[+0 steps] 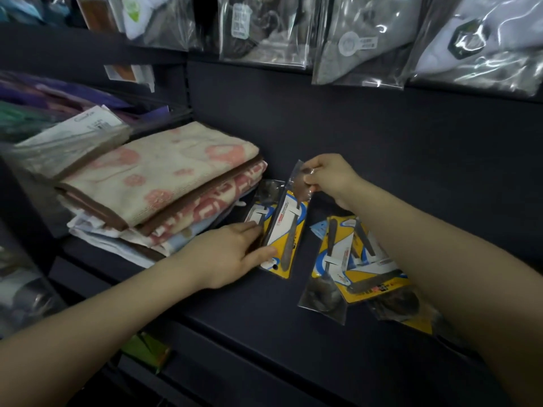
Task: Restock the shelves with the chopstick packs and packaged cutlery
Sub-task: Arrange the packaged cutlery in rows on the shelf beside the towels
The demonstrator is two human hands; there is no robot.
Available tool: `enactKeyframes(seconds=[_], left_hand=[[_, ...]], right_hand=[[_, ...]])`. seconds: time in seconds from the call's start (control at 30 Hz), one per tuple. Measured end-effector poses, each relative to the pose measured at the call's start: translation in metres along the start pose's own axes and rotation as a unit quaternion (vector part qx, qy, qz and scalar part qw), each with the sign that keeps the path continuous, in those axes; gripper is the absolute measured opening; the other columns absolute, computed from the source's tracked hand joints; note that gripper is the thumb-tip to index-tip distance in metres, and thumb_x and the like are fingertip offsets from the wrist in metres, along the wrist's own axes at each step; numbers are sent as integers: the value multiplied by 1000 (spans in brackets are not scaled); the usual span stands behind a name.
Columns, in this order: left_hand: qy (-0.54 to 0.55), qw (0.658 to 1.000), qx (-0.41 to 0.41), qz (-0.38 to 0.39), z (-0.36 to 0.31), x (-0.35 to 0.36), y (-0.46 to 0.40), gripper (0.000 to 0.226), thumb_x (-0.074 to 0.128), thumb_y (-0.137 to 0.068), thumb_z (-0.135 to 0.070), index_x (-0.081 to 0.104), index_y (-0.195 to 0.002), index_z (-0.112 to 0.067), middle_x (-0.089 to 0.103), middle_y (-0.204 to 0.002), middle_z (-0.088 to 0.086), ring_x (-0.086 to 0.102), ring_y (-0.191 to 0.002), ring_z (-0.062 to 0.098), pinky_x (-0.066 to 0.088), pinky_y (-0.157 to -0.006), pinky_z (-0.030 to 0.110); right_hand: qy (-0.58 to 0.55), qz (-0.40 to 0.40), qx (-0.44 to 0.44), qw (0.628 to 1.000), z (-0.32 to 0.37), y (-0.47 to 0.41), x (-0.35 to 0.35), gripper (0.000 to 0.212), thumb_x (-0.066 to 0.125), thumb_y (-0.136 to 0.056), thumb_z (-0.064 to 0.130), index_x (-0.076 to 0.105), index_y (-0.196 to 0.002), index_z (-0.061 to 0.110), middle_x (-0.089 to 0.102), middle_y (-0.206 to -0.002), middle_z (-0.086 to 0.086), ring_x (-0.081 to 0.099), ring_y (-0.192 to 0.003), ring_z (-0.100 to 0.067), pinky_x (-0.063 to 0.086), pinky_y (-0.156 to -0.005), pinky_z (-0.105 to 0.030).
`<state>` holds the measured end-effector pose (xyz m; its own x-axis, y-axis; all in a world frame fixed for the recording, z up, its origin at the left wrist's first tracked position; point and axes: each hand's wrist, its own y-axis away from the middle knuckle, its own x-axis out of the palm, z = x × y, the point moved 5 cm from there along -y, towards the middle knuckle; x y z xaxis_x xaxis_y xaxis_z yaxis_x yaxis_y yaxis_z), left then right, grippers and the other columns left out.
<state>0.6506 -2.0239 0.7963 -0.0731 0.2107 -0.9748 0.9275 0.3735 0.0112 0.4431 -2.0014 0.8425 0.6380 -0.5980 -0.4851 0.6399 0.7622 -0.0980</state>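
A packaged spoon (pixel 289 227) is pinched at its top by the right hand (pixel 329 179) and steadied by the flat, relaxed left hand (pixel 232 255); the slick sleeve could slip onto the shelf (pixel 264 318).

Legible text: none.

- Spoon pack (pixel 286 230), yellow-and-white card: small red label with print, too small and blurred to read.
- Cutlery packs (pixel 349 259) on the shelf (pixel 264 318): red characters on the yellow card, blurred.
- Hanging clear bags (pixel 361 42): white stickers and a dark hexagonal badge, lettering unreadable.
- White wrapper (pixel 88 120) above the folded towels: faint script, unreadable.
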Motion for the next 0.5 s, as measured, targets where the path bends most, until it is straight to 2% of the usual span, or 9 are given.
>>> enactKeyframes(seconds=[0.1, 0.2, 0.23, 0.3, 0.37, 0.4, 0.43, 0.5], left_hand=[[14, 999, 1, 39, 8, -1, -9, 61, 26, -90, -58, 38, -132, -17, 38, -143, 2, 41, -128, 17, 31, -107, 30], [61, 997, 11, 51, 17, -3, -13, 37, 38, -90, -50, 45, -107, -19, 51, -118, 1, 54, -101, 17, 42, -93, 38], [61, 997, 19, 42, 19, -3, -13, 39, 43, -88, -52, 44, -107, -19, 51, -114, 0, 55, -97, 17, 44, -90, 37], [36, 998, 41, 27, 16, 0, -9, 55, 47, -83, -57, 36, -123, -21, 47, -122, -2, 54, -105, 16, 43, -90, 30], [1, 998, 59, 19, 13, 3, -8, 73, 45, -83, -61, 17, -142, -27, 36, -137, -3, 46, -119, 16, 37, -94, 25], [-16, 997, 66, 19, 12, 5, -9, 78, 40, -82, -65, 8, -144, -32, 30, -143, -3, 42, -124, 16, 34, -98, 24], [-28, 997, 71, 21, 11, 6, -11, 78, 35, -80, -69, 7, -145, -35, 25, -146, -3, 38, -128, 16, 32, -102, 24], [-30, 997, 66, 29, 13, 7, -15, 69, 35, -84, -66, 16, -144, -36, 20, -149, -2, 31, -134, 17, 25, -106, 22]], right_hand=[[106, -22, -13, 994, -2, -12, 13, 28, 51, -83, -8, 65, -103, 5, 60, -85, -4, 57, -76, -17, 45, -64, -26], [169, -46, -42, 984, 2, -21, 19, 31, 49, -82, -6, 66, -105, 5, 65, -107, -9, 60, -96, -21, 42, -72, -24], [171, -53, -42, 983, 2, -23, 20, 32, 49, -83, -6, 64, -109, 5, 64, -113, -11, 60, -102, -23, 43, -74, -24], [208, -61, -48, 975, 2, -23, 22, 33, 50, -85, -5, 59, -116, 2, 60, -120, -14, 58, -109, -26, 45, -81, -25], [290, -46, -61, 954, 0, -20, 23, 32, 51, -86, -3, 54, -118, 0, 59, -120, -18, 58, -109, -31, 48, -86, -29], [338, -38, -69, 938, 0, -17, 21, 32, 52, -86, -2, 53, -118, -1, 58, -120, -20, 58, -108, -33, 49, -87, -33], [380, -27, -80, 921, 1, -12, 17, 33, 53, -86, -1, 52, -119, 0, 57, -120, -20, 57, -109, -35, 49, -88, -35], [421, 12, -93, 902, 4, -1, 4, 32, 54, -86, 4, 55, -118, 5, 57, -123, -17, 55, -111, -34, 47, -89, -35]])
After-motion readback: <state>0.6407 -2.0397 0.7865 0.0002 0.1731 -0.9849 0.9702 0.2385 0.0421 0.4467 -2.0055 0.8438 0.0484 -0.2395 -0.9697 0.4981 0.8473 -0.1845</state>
